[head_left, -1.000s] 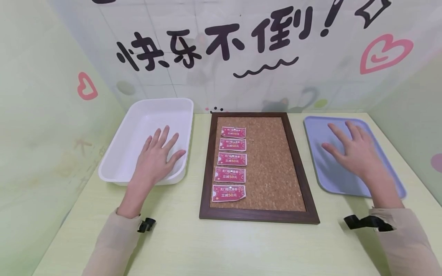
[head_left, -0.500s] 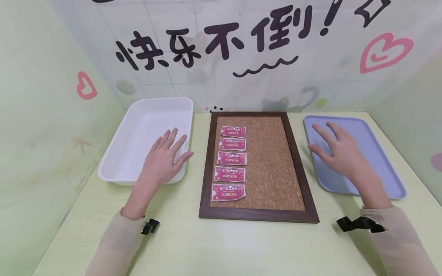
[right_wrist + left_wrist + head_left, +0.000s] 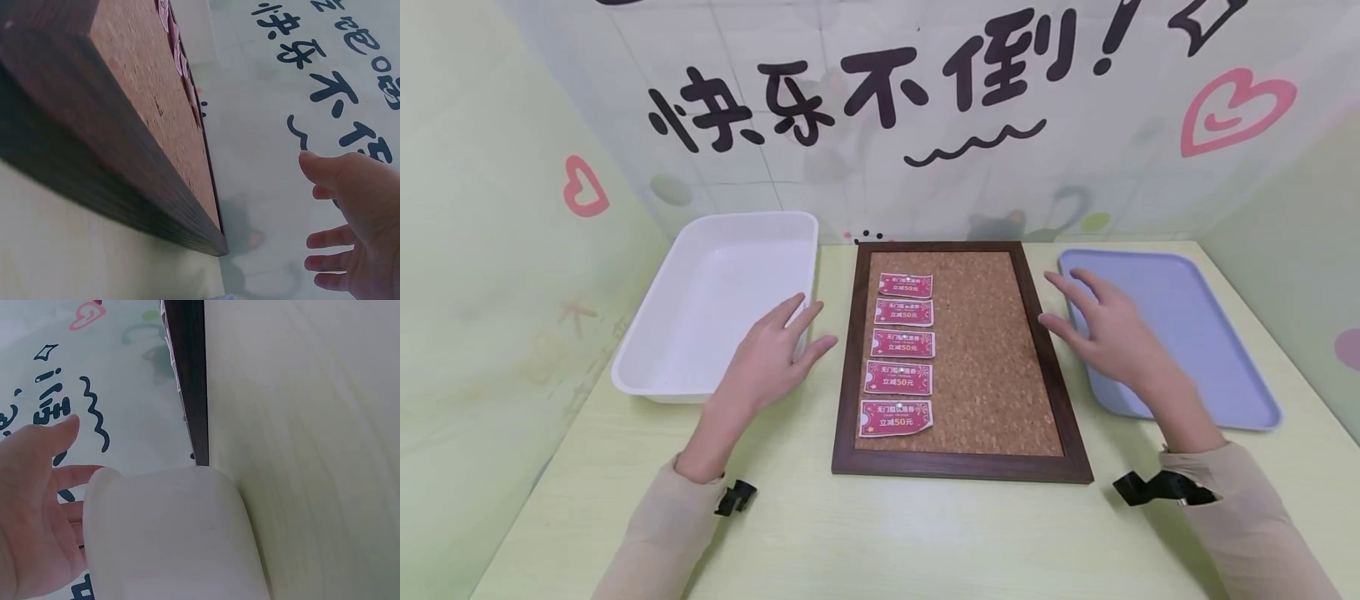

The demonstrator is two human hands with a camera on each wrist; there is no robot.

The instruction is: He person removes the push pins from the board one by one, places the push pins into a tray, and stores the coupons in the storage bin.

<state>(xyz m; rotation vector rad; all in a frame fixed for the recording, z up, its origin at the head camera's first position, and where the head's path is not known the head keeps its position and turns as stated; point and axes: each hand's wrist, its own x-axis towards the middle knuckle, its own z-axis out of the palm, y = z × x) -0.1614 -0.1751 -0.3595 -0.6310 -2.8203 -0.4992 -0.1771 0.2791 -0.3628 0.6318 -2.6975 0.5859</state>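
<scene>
A cork board (image 3: 992, 358) in a dark wooden frame (image 3: 958, 468) lies in the middle of the table, with several red coupons (image 3: 897, 347) in a column down its left side. My left hand (image 3: 778, 350) hovers open over the near right corner of the white bin (image 3: 715, 292), fingers spread toward the board's left edge. My right hand (image 3: 1101, 329) hovers open between the frame's right edge and the lavender tray (image 3: 1195, 333). Neither hand holds anything. In the wrist views the left hand (image 3: 34, 512) shows beside the bin (image 3: 169, 537), and the right hand (image 3: 356, 231) beside the frame (image 3: 106, 181).
The pale green table (image 3: 887, 533) is boxed in by green side walls and a back wall with black lettering and pink hearts. Black wrist straps (image 3: 1157, 487) sit on both sleeves.
Both hands have moved inward toward the cork board: the left off the white bin's floor to its right corner, the right off the lavender tray to the frame's right edge.
</scene>
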